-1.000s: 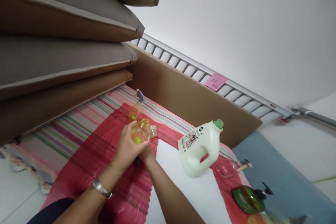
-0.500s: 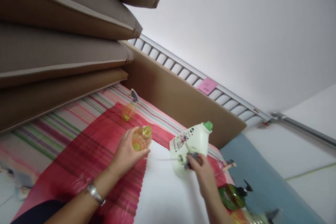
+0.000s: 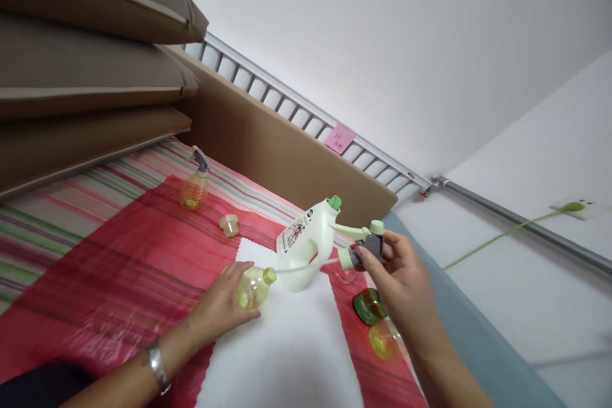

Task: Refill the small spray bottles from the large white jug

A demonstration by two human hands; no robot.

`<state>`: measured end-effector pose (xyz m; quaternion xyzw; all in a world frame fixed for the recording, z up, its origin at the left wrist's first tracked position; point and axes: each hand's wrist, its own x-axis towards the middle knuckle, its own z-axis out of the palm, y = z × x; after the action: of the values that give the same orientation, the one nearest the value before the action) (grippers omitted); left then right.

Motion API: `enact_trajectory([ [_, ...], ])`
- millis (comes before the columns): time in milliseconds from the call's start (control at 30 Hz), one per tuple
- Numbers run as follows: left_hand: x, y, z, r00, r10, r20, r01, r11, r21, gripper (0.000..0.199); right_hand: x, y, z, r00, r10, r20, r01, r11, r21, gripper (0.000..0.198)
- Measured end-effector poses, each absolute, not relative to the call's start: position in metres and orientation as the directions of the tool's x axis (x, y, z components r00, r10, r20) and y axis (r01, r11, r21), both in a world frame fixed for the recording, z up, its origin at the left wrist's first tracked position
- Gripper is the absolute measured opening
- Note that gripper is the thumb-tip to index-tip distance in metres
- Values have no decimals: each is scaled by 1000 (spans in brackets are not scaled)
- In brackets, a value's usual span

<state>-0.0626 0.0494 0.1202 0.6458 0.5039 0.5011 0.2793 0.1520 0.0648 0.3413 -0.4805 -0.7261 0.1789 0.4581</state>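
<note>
My left hand [image 3: 224, 299] is wrapped round a clear yellow-green bottle [image 3: 252, 288], tilted with its open mouth facing right. In my right hand [image 3: 406, 280] is a trigger spray head [image 3: 368, 250], grey and pale green, lying on its side. Its thin dip tube [image 3: 308, 266] stretches left to the bottle's mouth; whether the tip is inside I cannot tell. Behind the tube stands a white jug [image 3: 299, 245] with a green spout. A small pale cap [image 3: 229, 225] lies left of the jug.
A yellowish spray bottle [image 3: 194, 191] stands at the back left on red plastic sheeting [image 3: 119, 255]. A white sheet [image 3: 287, 350] lies below my hands. At right are a green bottle [image 3: 368, 306] and a yellow one [image 3: 384, 339]. Folded mattresses [image 3: 86, 64] rise at left.
My view has shifted right. The bottle has tipped toward the spray head, and the tube's tip is now at its mouth. The small cap has come into sight.
</note>
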Motion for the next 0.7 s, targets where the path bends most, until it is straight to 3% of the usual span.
enact_trajectory([
  [200,-64,51,122,-25,925,378,360,-345,867,72,146,68,328,-235,833,501,731,491,-474,35],
  [367,-60,49,119,6,939,344,359,-323,876,74,116,69,293,-371,864,340,783,488,-386,25],
  [433,-57,48,116,10,943,333,353,-315,881,75,105,73,275,-360,881,306,790,462,-403,20],
  [700,-55,47,108,-3,957,289,335,-271,902,78,95,81,249,-224,938,265,657,346,-669,23],
])
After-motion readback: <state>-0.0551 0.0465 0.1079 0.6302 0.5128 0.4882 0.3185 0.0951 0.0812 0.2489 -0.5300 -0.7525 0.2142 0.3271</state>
